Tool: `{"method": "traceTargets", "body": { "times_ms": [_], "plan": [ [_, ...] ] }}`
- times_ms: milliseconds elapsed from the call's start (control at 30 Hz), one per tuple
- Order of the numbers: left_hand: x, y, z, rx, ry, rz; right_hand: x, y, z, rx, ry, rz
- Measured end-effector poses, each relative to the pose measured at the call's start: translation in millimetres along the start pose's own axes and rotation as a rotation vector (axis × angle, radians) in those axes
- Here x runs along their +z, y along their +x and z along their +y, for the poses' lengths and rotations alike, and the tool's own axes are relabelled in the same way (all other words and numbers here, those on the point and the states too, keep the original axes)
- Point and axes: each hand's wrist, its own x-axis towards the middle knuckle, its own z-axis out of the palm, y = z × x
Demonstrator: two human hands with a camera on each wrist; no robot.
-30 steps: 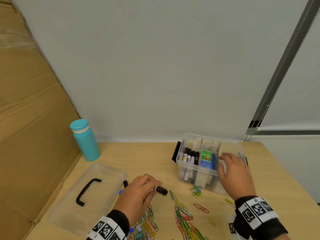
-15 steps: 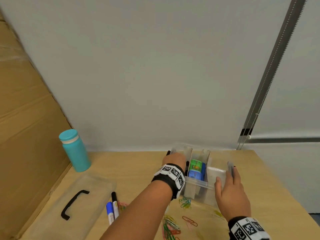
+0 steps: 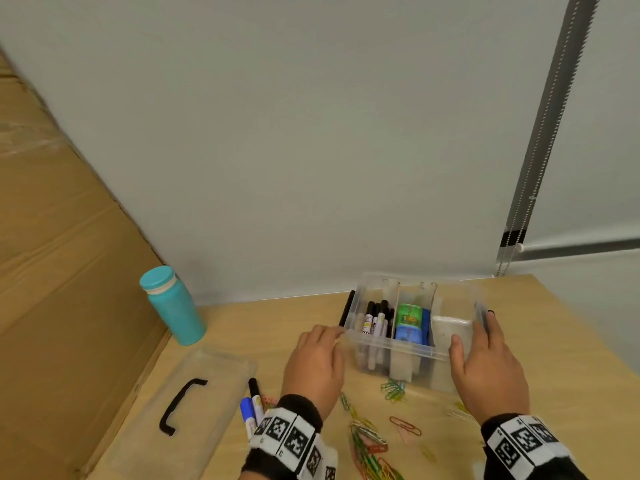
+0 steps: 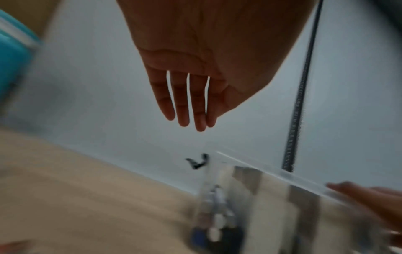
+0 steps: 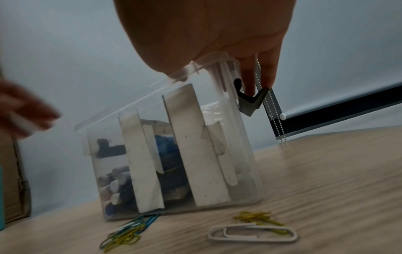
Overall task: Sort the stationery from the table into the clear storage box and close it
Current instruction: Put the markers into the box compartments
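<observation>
The clear storage box (image 3: pixel 391 348) stands open on the wooden table, split by white dividers. Black and white markers (image 3: pixel 375 320) fill its left compartment, and a green and blue item (image 3: pixel 410 323) sits in the middle one. My right hand (image 3: pixel 472 337) grips the box's right end, thumb on the front wall and fingers by the black latch (image 5: pixel 250 101). My left hand (image 3: pixel 322 344) hovers at the front left corner with straight fingers (image 4: pixel 189 103) and holds nothing. Two markers (image 3: pixel 252 403) and several coloured paper clips (image 3: pixel 367 441) lie on the table before the box.
The clear lid (image 3: pixel 214 382) with a black handle lies flat at the left. Behind it stands a teal bottle (image 3: pixel 173 306). A cardboard sheet (image 3: pixel 52 271) walls off the left side. More clips (image 5: pixel 124 233) and a white clip (image 5: pixel 252 233) lie right at the box's front.
My left hand carried a black marker from the table to the box's left compartment, released it, and has drawn back empty to the box's corner. The right hand stayed on the box.
</observation>
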Motion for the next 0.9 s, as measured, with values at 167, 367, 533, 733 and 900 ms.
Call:
{"method": "traceTargets", "body": {
  "times_ms": [167,367,533,733,900],
  "plan": [
    [-20.4,-45.3,-90.5,-0.408,0.232,-0.131,0.0,-1.6,-2.6,0.019,-0.005,0.016],
    [-15.5,-65.7,-122.6,-0.674,0.355,-0.427,-1.1,-2.9,-3.6,0.016,0.005,0.037],
    [1.5,-62.7,-126.6,-0.726,0.249,-0.488,-0.9,-4.5,-4.1,-0.015,0.004,0.053],
    [2.0,-58.9,-126.6,-0.794,0.137,-0.485,-2.8,-5.4,-4.6,0.015,-0.052,0.051],
    [-5.4,-59.7,-129.8,-0.759,0.047,-0.554,-17.5,-24.7,-47.0,-0.291,-0.100,0.092]
  ]
}}
